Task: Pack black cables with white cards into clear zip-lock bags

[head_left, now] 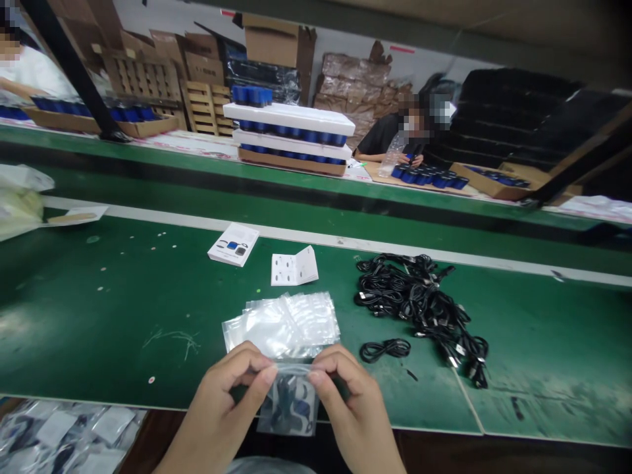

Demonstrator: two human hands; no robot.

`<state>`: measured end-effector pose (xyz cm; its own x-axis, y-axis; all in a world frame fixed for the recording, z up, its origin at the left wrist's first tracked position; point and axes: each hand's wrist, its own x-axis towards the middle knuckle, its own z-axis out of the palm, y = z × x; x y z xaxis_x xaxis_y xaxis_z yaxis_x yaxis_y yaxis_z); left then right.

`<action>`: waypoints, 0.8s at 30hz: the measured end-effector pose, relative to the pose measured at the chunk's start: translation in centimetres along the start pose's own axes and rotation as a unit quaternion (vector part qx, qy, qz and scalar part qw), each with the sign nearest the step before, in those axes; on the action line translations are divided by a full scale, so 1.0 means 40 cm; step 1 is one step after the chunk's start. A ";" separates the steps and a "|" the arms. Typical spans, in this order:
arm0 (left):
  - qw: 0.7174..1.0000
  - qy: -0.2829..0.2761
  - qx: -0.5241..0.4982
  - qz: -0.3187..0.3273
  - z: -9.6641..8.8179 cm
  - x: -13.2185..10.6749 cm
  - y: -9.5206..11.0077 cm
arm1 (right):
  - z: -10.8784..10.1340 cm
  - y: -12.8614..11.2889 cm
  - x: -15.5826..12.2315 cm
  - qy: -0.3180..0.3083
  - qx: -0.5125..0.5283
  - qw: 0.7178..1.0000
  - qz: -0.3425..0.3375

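Cardboard cartons [271, 43], wooden pallets [210, 108] and a tall dark-wrapped stack [498, 125] are ranged along the back of the room. Before them, on a far ledge [212, 148], a stack of white-topped trays [296, 122] is set out with blue cylinders between the layers, and at its right a co-worker in a dark top [382, 135] is seated behind a clear bottle [392, 158] and rows of blue pieces [429, 176]. Another person in white [37, 72] is partly seen at far left. Nearer, the green tabletop [123, 289] is crossed by a pale strip [340, 242] and is marked by scratches, scuffs and small scattered dots. Beyond a fanned pile of clear bags [291, 322], a white printed box [234, 244] and an open leaflet [295, 268] are placed side by side. To the right, a tangled heap of black cables [415, 296] is spread out, with a single coiled cable [385, 350] just apart from it. At the near edge, a filled clear bag [289, 409] is held upright between the left hand [226, 395] and the right hand [351, 394]; its top rim is pinched on both sides, each grip being closed between thumb and fingers. Dark contents are seen through its film, but cannot be told exactly. Below the tabletop at lower left, more filled packets [69, 428] are heaped.
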<state>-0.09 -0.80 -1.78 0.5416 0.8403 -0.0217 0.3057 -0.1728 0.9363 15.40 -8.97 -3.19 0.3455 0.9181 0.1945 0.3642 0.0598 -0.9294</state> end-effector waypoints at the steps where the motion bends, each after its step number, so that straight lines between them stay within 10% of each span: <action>1: 1.000 -0.003 -0.027 -0.013 0.007 0.000 -0.001 | 0.007 -0.003 -0.001 0.012 0.019 1.000 0.000; 6: 0.996 -0.014 -0.078 -0.026 0.057 -0.011 -0.021 | 0.079 -0.010 -0.020 0.117 0.056 0.991 0.041; 13: 0.987 0.155 -0.027 0.043 0.105 -0.054 -0.046 | 0.139 0.033 -0.067 0.143 -0.060 0.988 0.004; 18: 0.985 0.139 0.036 0.092 0.097 -0.062 -0.041 | 0.143 0.034 -0.072 0.138 -0.082 0.981 -0.108; 24: 0.990 0.074 0.017 0.121 0.069 -0.028 -0.039 | 0.128 0.000 -0.043 0.149 0.065 0.987 -0.013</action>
<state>0.96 -2.90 -4.18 0.4820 0.8377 0.2566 0.2076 -0.3937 0.8955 10.36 -8.54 -5.14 0.5836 0.7607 0.2843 0.2690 0.1492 -0.9515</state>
